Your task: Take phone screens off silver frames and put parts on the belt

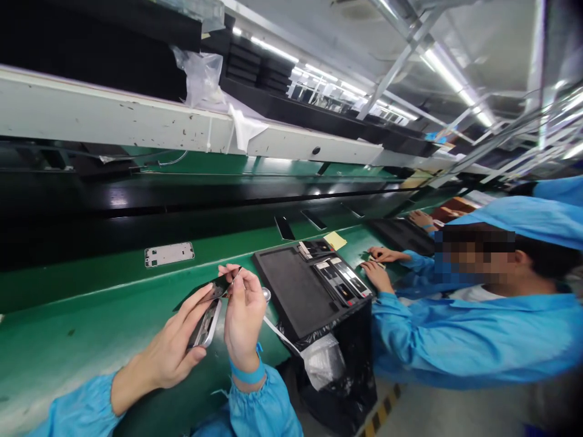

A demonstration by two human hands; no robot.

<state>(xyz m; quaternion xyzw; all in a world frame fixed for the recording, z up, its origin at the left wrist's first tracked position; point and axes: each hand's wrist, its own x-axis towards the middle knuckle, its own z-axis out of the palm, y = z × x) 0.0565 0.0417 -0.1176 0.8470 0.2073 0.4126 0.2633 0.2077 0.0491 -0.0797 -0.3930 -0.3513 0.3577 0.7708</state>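
Note:
My left hand (168, 349) is closed around an opened phone body (212, 325) with a silver rim and inner parts showing. It is tilted, with the thumb on its lower edge and the fingers along the far side. A thin dark glossy panel (226, 280), like a phone screen, stands up at the top of the body. My right hand (243, 312) pinches that panel's edge between thumb and fingers. Whether the panel is joined to the body is hidden behind my fingers. Around my right wrist is a blue strap, with a white cord beyond it.
A black foam tray (291, 291) holding several phone parts lies to the right. A pale metal phone plate (169, 254) and dark panels (285, 228) rest beyond the green bench (113, 321). A co-worker in blue (473, 328) handles a small part, close to a yellow paper pad (335, 240).

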